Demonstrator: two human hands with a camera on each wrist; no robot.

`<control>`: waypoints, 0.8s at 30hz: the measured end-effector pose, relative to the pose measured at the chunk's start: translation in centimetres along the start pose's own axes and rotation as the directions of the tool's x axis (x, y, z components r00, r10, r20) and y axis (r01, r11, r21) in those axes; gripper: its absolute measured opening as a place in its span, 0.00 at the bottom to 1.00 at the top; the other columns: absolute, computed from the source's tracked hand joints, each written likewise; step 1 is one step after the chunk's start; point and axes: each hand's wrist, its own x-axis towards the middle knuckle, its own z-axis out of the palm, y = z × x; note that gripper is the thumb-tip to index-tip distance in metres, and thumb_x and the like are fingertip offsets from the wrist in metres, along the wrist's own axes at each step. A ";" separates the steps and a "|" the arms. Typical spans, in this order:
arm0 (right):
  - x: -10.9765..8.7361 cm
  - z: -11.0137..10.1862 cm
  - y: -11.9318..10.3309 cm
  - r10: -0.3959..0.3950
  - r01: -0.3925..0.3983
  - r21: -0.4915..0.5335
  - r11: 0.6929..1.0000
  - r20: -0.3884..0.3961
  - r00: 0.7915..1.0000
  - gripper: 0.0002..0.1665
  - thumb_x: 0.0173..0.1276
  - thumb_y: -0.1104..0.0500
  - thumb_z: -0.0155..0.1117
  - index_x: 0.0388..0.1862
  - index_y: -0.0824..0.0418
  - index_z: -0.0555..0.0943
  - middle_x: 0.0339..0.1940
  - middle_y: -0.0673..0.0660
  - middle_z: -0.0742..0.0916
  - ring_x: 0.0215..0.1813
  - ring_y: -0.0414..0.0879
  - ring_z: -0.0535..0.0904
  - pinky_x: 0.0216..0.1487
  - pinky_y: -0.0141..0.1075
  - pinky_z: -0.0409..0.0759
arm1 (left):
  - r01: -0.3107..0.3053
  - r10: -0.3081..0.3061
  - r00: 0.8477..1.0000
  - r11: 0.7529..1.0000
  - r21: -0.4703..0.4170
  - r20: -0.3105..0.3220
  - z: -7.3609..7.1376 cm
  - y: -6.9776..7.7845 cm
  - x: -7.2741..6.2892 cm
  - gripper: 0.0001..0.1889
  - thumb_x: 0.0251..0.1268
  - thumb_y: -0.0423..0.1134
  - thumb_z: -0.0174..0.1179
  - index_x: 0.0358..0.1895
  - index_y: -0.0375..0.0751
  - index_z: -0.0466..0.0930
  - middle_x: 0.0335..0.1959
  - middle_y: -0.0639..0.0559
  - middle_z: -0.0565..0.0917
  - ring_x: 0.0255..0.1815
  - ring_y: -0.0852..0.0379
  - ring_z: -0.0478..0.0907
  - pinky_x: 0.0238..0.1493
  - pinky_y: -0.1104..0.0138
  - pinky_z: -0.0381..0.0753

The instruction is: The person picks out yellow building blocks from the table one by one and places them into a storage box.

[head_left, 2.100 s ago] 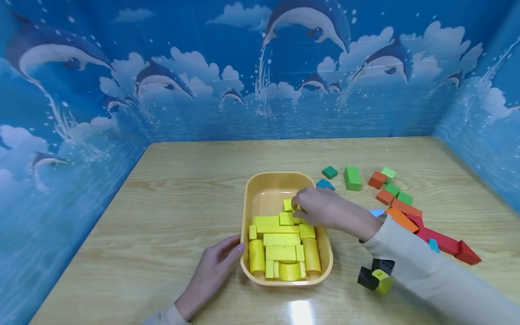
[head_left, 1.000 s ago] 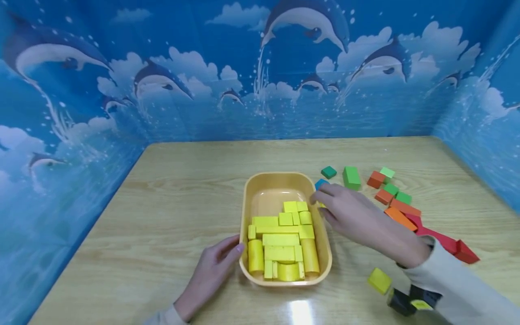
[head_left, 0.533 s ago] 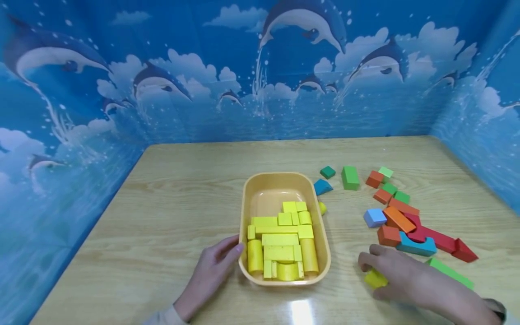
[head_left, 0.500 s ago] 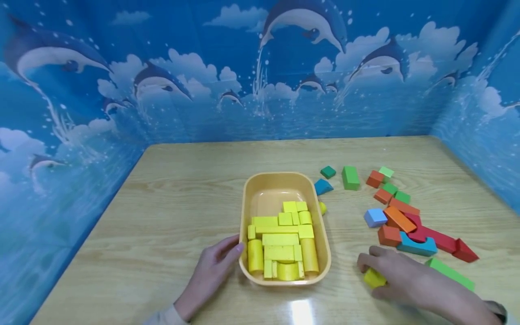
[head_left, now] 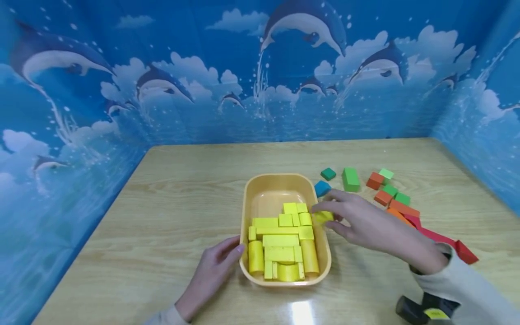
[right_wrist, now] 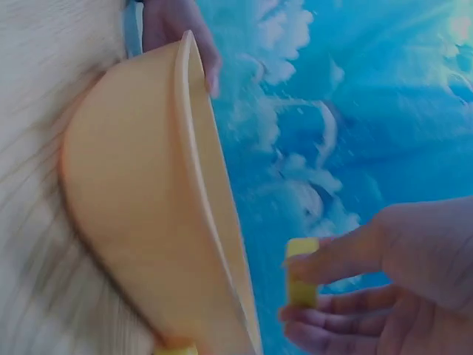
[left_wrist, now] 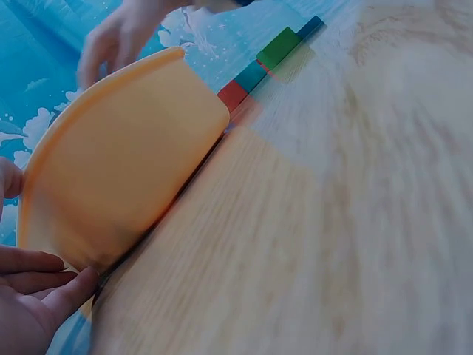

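Observation:
My left hand (head_left: pixel 217 262) grips the near left side of a tan plastic tray (head_left: pixel 244 198), thumb at the rim. In the left wrist view its fingers (left_wrist: pixel 70 288) touch the bottom of the tray's outer wall. Yellow wooden blocks (head_left: pixel 280 240) of several shapes lie fitted together in the tray's near part and right side. My right hand (head_left: pixel 355 219) pinches a small yellow block (head_left: pixel 323 217) between thumb and fingers at the tray's right rim. In the right wrist view that block (right_wrist: pixel 301 272) is held just outside the rim, above the table.
Right of the tray lie a blue block (head_left: pixel 322 188), a green block (head_left: pixel 350 179), orange-red blocks (head_left: pixel 374 180) and a red triangle (head_left: pixel 466 252). Another yellow piece (right_wrist: pixel 176 347) sits against the tray's outside. Dolphin-print cloth (head_left: pixel 260 113) walls the table's back and sides.
My right hand went from the tray to the near right table, took the yellow block there and carried it back to the tray's right rim. My left hand stays put.

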 end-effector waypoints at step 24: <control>10.9 5.8 1.1 -0.118 0.120 -0.001 0.993 0.170 0.978 0.12 0.71 0.58 0.61 0.50 0.55 0.84 0.35 0.50 0.81 0.30 0.39 0.71 0.30 0.31 0.73 | -0.033 0.033 0.999 0.999 -0.024 0.001 0.1 -0.2 -0.1 0.22 0.70 0.47 0.57 0.58 0.33 0.77 0.57 0.38 0.80 0.59 0.44 0.76 0.60 0.57 0.76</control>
